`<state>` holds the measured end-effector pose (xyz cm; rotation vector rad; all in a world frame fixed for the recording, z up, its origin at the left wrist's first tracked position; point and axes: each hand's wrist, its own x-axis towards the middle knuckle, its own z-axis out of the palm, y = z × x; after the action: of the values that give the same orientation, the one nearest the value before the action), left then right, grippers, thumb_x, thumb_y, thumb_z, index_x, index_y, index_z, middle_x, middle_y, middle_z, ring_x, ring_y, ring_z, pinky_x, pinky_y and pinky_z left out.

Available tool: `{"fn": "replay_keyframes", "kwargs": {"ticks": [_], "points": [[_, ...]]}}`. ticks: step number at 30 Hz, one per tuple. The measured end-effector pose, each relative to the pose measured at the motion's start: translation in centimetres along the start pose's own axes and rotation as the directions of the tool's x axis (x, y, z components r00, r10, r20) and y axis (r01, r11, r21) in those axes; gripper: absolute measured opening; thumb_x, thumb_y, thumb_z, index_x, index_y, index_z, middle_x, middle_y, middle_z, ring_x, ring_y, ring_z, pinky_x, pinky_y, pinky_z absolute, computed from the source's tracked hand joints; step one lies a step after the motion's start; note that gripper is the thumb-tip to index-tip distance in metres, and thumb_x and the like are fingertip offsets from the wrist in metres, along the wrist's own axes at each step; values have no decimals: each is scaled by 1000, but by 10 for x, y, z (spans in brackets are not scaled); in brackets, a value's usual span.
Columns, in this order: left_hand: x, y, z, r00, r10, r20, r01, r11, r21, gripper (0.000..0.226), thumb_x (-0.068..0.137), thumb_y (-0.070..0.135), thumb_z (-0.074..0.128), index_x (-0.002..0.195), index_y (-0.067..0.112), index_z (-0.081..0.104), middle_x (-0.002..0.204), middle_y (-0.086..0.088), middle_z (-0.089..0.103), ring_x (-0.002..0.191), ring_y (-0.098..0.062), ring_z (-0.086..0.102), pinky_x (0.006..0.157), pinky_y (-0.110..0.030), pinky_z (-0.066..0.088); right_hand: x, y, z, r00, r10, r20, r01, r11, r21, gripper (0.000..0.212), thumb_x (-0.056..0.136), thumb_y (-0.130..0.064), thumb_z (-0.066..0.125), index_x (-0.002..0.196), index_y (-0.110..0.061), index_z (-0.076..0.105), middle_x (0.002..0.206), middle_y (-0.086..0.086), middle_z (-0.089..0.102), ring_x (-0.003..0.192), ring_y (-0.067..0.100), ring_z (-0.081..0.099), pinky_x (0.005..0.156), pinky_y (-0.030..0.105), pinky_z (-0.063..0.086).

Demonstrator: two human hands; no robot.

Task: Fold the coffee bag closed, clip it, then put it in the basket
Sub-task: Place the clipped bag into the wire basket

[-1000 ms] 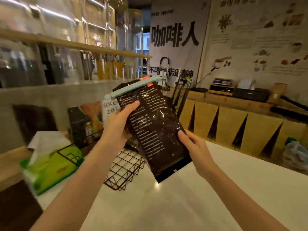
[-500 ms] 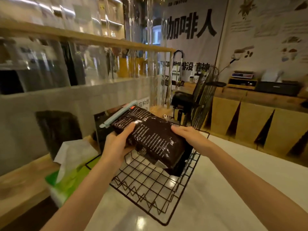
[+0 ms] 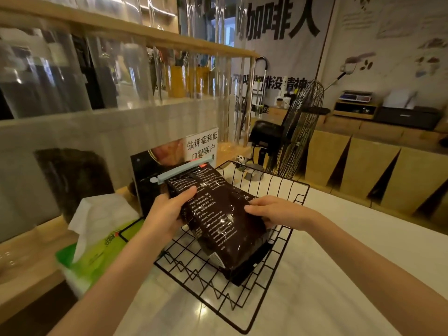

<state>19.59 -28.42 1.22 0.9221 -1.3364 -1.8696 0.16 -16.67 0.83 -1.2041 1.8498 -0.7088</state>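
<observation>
A dark brown coffee bag (image 3: 218,221) with white print lies tilted inside the black wire basket (image 3: 274,282), its bottom end resting on the basket floor. A pale blue clip (image 3: 180,171) is clamped across its folded top, which points up and away. My left hand (image 3: 167,212) grips the bag's upper left side. My right hand (image 3: 276,210) holds its right edge with fingers over the front.
The basket sits on a white counter (image 3: 339,275). A green tissue pack (image 3: 94,251) lies to the left, a black box (image 3: 150,180) and a paper sign (image 3: 201,146) behind. A black fan (image 3: 298,132) stands beyond the basket, with a glass partition at left.
Both hands have brought the clipped bag from upright in the air down into the basket, where its bottom end now rests. The view has swung left and down.
</observation>
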Motion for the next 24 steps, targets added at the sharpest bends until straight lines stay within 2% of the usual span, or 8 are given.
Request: {"fn": "replay_keyframes", "kwargs": {"ticks": [7, 10, 19, 24], "points": [[-6, -6, -10, 977, -210, 37, 212, 972, -99, 23, 83, 2, 55, 104, 9, 50, 97, -13, 60, 88, -26, 58, 62, -40, 48, 7, -4, -3, 995, 39, 96, -31, 996, -80, 33, 95, -33, 40, 120, -16, 54, 117, 2, 62, 107, 16, 60, 85, 25, 52], [-7, -7, -13, 959, -282, 21, 283, 952, -117, 25, 83, 2, 54, 106, 10, 44, 96, -14, 57, 87, -28, 57, 61, -42, 46, 12, -2, -1, 989, 76, 124, -65, 994, -92, 35, 95, -33, 38, 120, -14, 54, 118, 4, 62, 108, 18, 60, 83, 24, 53], [-8, -6, -7, 939, -342, -35, 336, 934, -123, 42, 85, 2, 51, 125, 7, 39, 92, -15, 55, 80, -29, 55, 64, -45, 44, 18, -3, 2, 981, 129, 147, -117, 990, -84, 40, 95, -32, 38, 129, -13, 45, 131, 11, 54, 115, 26, 56, 98, 38, 47], [-10, -5, -5, 948, -316, -34, 311, 945, -99, 41, 86, 3, 50, 126, 8, 39, 94, -14, 56, 81, -27, 54, 73, -43, 43, 14, -9, 10, 984, 136, 114, -128, 989, -73, 41, 95, -34, 39, 131, -13, 40, 132, 7, 50, 117, 24, 52, 96, 34, 44]]}}
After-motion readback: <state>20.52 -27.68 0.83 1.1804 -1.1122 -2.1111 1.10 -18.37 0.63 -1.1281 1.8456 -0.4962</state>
